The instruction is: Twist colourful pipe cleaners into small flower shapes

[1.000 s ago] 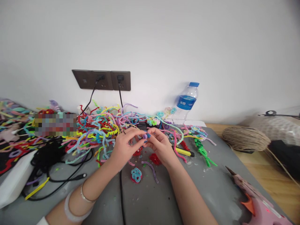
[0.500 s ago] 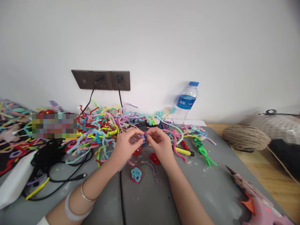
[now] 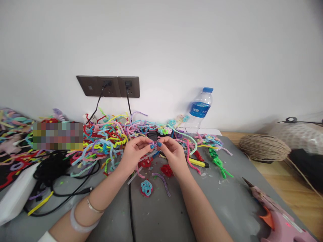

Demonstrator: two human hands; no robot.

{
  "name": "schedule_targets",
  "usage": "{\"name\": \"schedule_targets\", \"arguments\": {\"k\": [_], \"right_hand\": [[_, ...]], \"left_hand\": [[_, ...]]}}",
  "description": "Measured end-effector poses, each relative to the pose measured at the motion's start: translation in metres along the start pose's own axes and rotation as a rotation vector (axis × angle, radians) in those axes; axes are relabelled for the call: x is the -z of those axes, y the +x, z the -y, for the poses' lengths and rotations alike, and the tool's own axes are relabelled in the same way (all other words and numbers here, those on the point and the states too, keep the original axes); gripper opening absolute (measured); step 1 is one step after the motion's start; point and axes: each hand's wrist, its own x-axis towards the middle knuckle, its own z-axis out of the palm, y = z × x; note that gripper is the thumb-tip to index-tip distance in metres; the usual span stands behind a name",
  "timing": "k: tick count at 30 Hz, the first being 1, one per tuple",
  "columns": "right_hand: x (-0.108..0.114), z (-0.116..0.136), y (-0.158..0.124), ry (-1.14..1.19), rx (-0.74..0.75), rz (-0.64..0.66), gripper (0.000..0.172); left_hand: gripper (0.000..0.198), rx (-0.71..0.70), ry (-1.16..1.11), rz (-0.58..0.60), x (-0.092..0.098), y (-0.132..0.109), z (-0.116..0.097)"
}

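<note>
The location is a craft work area, indicated by a table [image 3: 214, 208] carrying heaped pipe cleaners [image 3: 108, 145] and a glue gun [image 3: 280, 216], with twine [image 3: 264, 149] alongside.

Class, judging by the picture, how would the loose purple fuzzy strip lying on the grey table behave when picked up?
The purple fuzzy strip is probably light, being so slender. It likely bends yet holds shape, as similar strips in the pile arch upward. Its fuzzy surface suggests little slipperiness.

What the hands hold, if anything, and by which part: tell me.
A small purple piece, pinched between the left hand and right hand; which part of it cannot be told. Nor whether the clear strip is held.
</note>
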Motion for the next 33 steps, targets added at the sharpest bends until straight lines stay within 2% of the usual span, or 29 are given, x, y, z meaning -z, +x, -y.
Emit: {"name": "schedule_targets", "arguments": {"k": [5,9,13,15,19,22,25,33], "right_hand": [[0.005,0.001,0.000,0.094,-0.111,0.115,0.021],[0.008,0.007,-0.001,0.172,-0.198,0.209,0.024],[0.008,0.008,-0.001,0.185,-0.235,0.204,0.030],[0.006,0.005,0.000,0.131,-0.189,0.117,0.027],[-0.001,0.000,0.000,-0.014,-0.007,-0.048,0.019],[-0.005,0.000,-0.002,-0.154,0.092,-0.074,0.010],[-0.007,0.000,-0.004,-0.235,0.142,-0.088,0.009],[-0.009,0.000,-0.006,-0.288,0.167,-0.084,0.008]], "left_hand": [[0.022,0.007,-0.090,0.004,0.001,0.002,0.004],[0.024,0.015,-0.124,0.062,0.003,0.002,0.003],[0.019,-0.024,-0.068,0.136,0.003,0.001,0.001],[0.016,-0.075,-0.002,0.110,0.003,0.001,0.002],[0.011,-0.165,0.104,0.044,0.001,-0.001,0.007],[0.008,-0.186,0.141,0.038,0.001,-0.002,0.009],[0.007,-0.197,0.169,0.006,0.001,-0.003,0.009],[0.008,-0.194,0.131,0.004,0.001,-0.002,0.013]]}}
